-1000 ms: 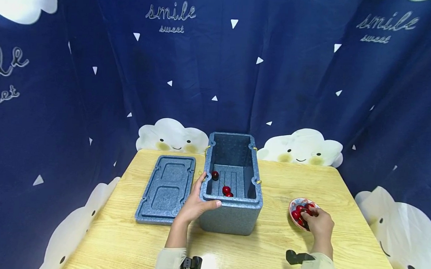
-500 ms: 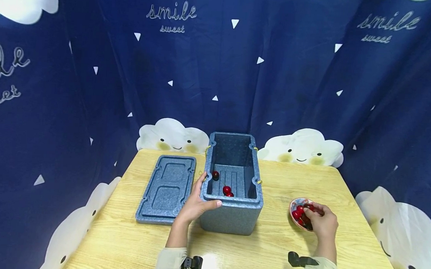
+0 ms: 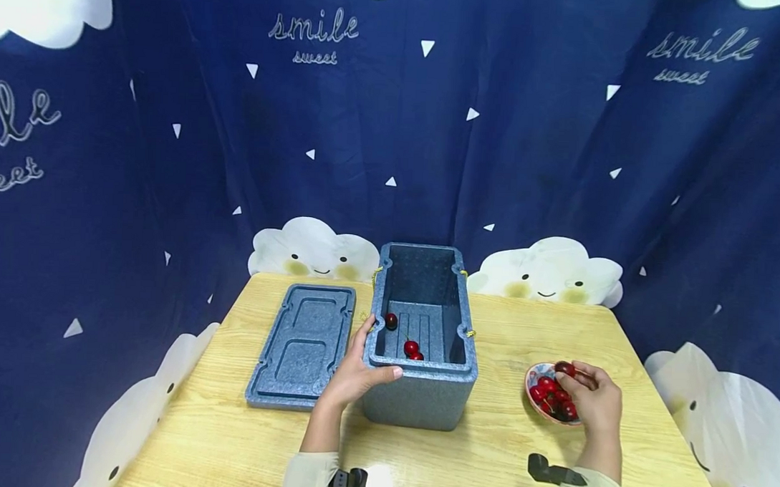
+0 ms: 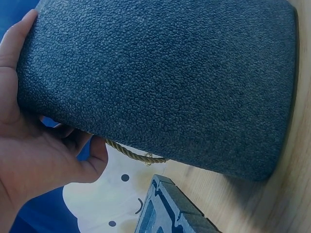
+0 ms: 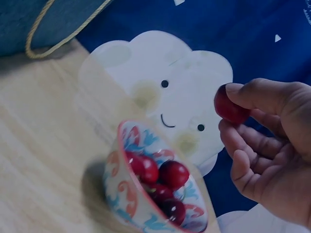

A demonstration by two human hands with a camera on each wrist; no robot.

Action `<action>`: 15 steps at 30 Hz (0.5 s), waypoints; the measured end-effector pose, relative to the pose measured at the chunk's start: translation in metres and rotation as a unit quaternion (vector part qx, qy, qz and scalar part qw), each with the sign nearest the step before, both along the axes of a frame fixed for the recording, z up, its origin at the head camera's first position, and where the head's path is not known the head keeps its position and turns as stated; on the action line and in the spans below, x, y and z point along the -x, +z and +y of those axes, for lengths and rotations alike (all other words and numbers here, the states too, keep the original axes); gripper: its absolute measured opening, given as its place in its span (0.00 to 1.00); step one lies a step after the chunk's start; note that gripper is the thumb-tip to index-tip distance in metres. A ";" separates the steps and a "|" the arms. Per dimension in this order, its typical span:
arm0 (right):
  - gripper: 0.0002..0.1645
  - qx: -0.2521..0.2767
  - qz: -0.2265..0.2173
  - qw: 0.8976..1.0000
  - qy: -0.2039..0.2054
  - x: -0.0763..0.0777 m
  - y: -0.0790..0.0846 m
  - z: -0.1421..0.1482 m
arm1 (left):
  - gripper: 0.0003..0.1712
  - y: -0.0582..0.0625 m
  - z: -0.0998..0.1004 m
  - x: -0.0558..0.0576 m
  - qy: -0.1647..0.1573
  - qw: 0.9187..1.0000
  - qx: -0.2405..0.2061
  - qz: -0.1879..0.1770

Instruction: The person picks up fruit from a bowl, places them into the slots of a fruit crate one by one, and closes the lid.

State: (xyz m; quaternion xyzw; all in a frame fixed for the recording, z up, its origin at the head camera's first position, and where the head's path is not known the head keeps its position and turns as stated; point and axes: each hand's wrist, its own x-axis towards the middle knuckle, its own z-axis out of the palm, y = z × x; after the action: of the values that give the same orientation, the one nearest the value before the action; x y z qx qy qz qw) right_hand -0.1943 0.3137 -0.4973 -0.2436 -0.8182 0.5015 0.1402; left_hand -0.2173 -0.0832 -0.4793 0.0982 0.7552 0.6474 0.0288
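From my head view, the flat blue-grey speckled foam lid (image 3: 302, 344) lies at far left on the pale wood-grain table (image 3: 228, 456), its recessed panels facing up. Just right of it I have the left hand (image 3: 351, 378) clamped on the near left corner of a deep blue-grey speckled foam box (image 3: 417, 400), thumb along the front rim and fingers on the left wall. The box stands upright, uncovered, with a twisted yellow cord (image 4: 136, 156) at its left side. On its ribbed floor I count one dark red cherry (image 3: 391, 322) by the left wall and, nearer me, two bright red cherries (image 3: 411, 347) touching each other. Well to the right sits a small round bowl with red and blue patterns (image 5: 127, 199), holding a cluster of glossy red cherries (image 5: 173, 175). Just above it, apart from the rest, a single dark red fruit (image 5: 229, 107) is pinched between thumb and fingertips of my right hand (image 3: 599, 403), at far right.
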 end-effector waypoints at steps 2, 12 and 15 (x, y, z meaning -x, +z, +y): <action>0.29 0.003 0.000 1.000 0.013 0.000 0.005 -0.001 | 0.63 -0.001 0.000 0.000 0.001 1.000 -0.001 0.000; 0.27 0.098 0.040 0.991 0.075 0.000 0.034 -0.006 | 0.62 -0.001 0.001 0.000 -0.001 1.000 -0.002 0.000; 0.21 0.149 0.069 0.982 0.097 0.002 0.040 -0.007 | 0.63 -0.001 0.000 0.000 0.000 1.000 -0.001 0.002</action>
State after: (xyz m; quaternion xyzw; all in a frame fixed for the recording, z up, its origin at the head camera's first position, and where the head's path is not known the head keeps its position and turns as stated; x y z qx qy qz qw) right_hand -0.1963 0.3068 -0.4576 -0.1457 -0.7422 0.6450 0.1092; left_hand -0.2170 -0.0829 -0.4802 0.0998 0.7547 0.6479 0.0276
